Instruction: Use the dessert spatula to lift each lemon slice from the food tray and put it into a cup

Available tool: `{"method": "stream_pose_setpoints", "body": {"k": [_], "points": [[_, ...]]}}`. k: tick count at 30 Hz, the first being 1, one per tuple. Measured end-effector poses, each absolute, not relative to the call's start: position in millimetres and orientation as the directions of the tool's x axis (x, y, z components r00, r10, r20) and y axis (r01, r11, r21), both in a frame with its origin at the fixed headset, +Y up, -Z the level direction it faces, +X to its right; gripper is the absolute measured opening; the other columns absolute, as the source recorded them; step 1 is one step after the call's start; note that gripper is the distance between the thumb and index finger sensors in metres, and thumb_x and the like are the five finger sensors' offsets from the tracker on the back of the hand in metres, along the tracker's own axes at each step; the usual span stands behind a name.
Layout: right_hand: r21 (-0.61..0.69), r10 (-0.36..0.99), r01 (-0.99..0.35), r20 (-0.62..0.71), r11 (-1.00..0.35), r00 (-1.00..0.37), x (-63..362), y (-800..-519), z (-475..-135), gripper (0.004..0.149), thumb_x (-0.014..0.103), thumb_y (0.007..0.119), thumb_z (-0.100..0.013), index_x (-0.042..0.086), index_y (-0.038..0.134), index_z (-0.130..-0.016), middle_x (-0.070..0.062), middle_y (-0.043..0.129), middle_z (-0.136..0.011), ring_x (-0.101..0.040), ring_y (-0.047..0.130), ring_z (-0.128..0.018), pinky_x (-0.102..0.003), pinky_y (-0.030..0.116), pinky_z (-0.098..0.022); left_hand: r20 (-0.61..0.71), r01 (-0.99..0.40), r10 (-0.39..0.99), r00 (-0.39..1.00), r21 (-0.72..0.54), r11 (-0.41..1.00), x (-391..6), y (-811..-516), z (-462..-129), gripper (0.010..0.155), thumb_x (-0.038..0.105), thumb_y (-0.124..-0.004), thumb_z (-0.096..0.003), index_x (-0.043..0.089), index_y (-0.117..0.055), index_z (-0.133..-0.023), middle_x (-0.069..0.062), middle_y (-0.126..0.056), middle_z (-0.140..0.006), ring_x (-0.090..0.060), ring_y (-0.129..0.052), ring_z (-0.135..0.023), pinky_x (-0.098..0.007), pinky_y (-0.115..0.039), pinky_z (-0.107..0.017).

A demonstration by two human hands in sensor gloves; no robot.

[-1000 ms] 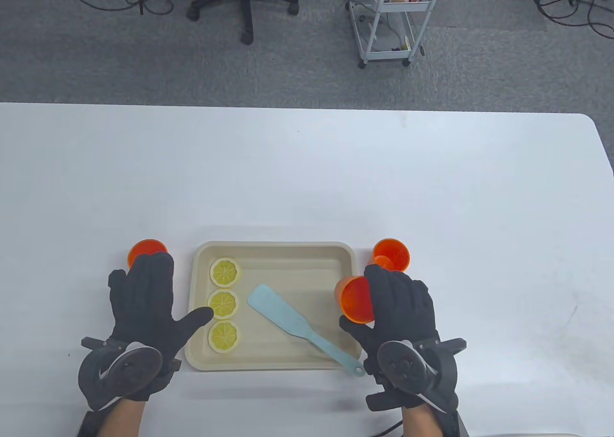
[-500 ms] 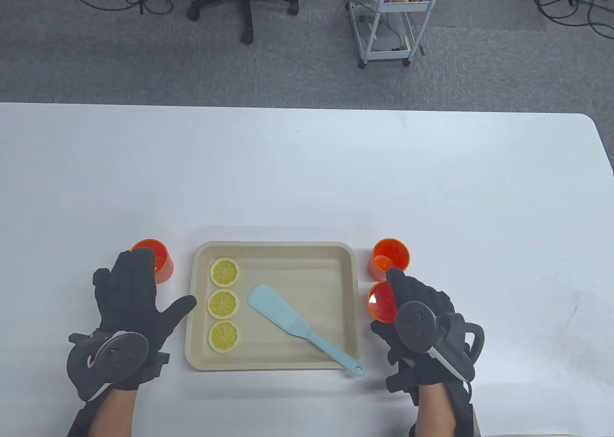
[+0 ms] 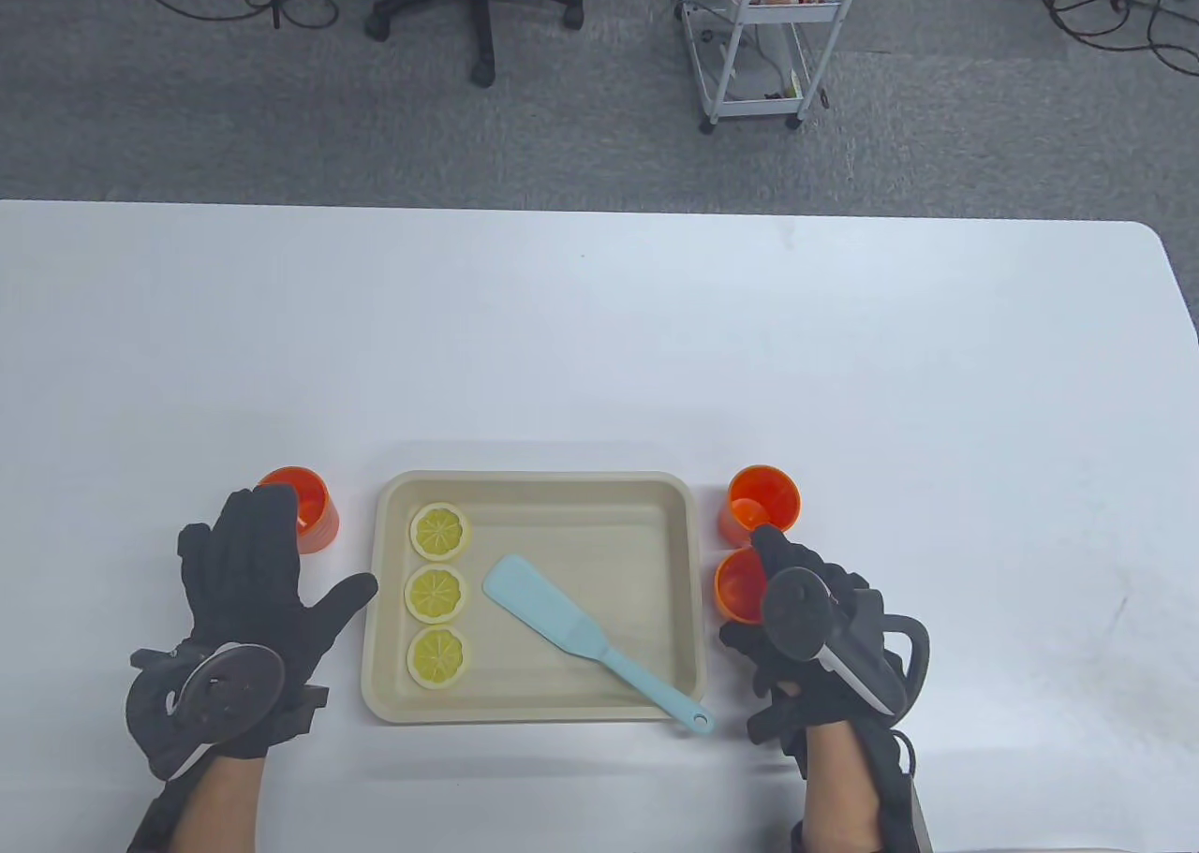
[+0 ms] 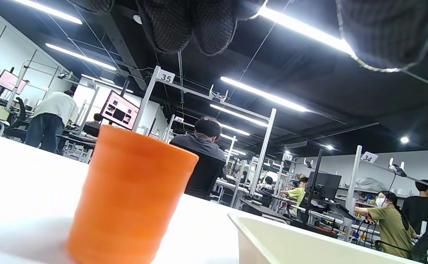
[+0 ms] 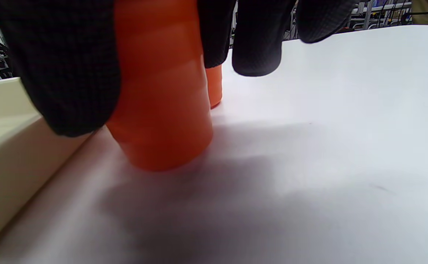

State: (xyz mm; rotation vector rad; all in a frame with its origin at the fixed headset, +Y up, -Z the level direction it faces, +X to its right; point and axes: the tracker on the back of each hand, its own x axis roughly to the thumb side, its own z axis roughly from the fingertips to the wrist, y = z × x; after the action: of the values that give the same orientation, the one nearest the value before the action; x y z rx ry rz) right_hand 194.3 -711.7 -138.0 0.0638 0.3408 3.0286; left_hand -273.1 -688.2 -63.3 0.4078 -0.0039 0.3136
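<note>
A smooth orange plastic cup (image 3: 304, 508) stands at the far left on the matte white table (image 3: 599, 347); the left hand (image 3: 258, 600) in a knitted black glove lies flat beside it, fingers straight and spread, holding nothing; right of it sits a beige rounded-rectangle food tray (image 3: 539, 488) with three ridged yellow lemon slices (image 3: 436, 594) in a column along its left side and a pale blue flat-bladed dessert spatula (image 3: 585, 639) lying diagonally, handle over the near right corner; past the tray the right hand (image 3: 815, 638) curls round a second orange cup (image 5: 162, 91) standing on the table, a third cup (image 3: 763, 502) just behind; the left wrist view shows rack tags reading 35 and 34.
</note>
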Motion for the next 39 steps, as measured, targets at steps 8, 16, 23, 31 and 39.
{"method": "stream_pose_setpoints", "body": {"k": [8,16,23,31,39], "points": [[0.291,0.074,-0.064,0.021,-0.954,-0.997,195.9,-708.2,-134.0,0.104,0.053,0.104,-0.041,0.033,0.032,-0.114,-0.007,0.049,-0.117,-0.039,0.069,-0.106,-0.067,0.050,-0.078,0.061,-0.294,0.294,0.954,0.387,0.874,-273.9,-688.2,-63.1,0.106,0.073,-0.078,-0.0480,0.020,-0.026,-0.122,-0.013,-0.047,-0.127,-0.048,-0.051,-0.117,-0.079,-0.036,-0.080],[0.160,0.134,-0.126,0.040,-0.979,-0.990,194.5,-675.0,-116.4,0.105,0.056,0.101,-0.042,0.032,0.029,-0.115,-0.009,0.046,-0.118,-0.041,0.065,-0.107,-0.067,0.048,-0.079,0.024,-0.294,0.308,0.951,0.374,0.879,-280.3,-690.5,-67.1,0.107,0.074,-0.078,-0.0476,0.020,-0.024,-0.123,-0.013,-0.045,-0.127,-0.048,-0.050,-0.118,-0.079,-0.036,-0.080],[-0.125,0.120,-0.147,0.196,-0.981,-0.973,165.0,-652.7,-98.8,0.103,0.057,0.098,-0.044,0.031,0.029,-0.117,-0.009,0.040,-0.122,-0.044,0.056,-0.113,-0.068,0.046,-0.080,-0.107,-0.326,0.371,0.922,0.300,0.897,-295.3,-698.5,-82.3,0.110,0.074,-0.077,-0.0494,0.018,-0.018,-0.123,-0.019,-0.031,-0.130,-0.053,-0.042,-0.118,-0.080,-0.033,-0.079],[-0.197,0.100,-0.163,0.295,-0.967,-0.950,145.1,-652.8,-90.1,0.101,0.058,0.095,-0.045,0.032,0.029,-0.117,-0.009,0.036,-0.123,-0.045,0.053,-0.114,-0.068,0.045,-0.080,-0.224,-0.382,0.414,0.882,0.172,0.908,-305.8,-722.2,-103.7,0.114,0.072,-0.082,-0.0484,0.016,-0.016,-0.123,-0.021,-0.028,-0.130,-0.055,-0.041,-0.118,-0.081,-0.033,-0.079],[-0.175,0.096,-0.155,0.305,-0.972,-0.948,142.1,-655.9,-92.3,0.100,0.058,0.094,-0.046,0.031,0.029,-0.117,-0.009,0.038,-0.122,-0.044,0.054,-0.113,-0.068,0.045,-0.080,-0.273,-0.376,0.391,0.879,0.107,0.920,-304.5,-734.7,-112.6,0.109,0.070,-0.080,-0.0511,0.016,-0.019,-0.123,-0.020,-0.036,-0.129,-0.053,-0.047,-0.116,-0.080,-0.035,-0.079]]}}
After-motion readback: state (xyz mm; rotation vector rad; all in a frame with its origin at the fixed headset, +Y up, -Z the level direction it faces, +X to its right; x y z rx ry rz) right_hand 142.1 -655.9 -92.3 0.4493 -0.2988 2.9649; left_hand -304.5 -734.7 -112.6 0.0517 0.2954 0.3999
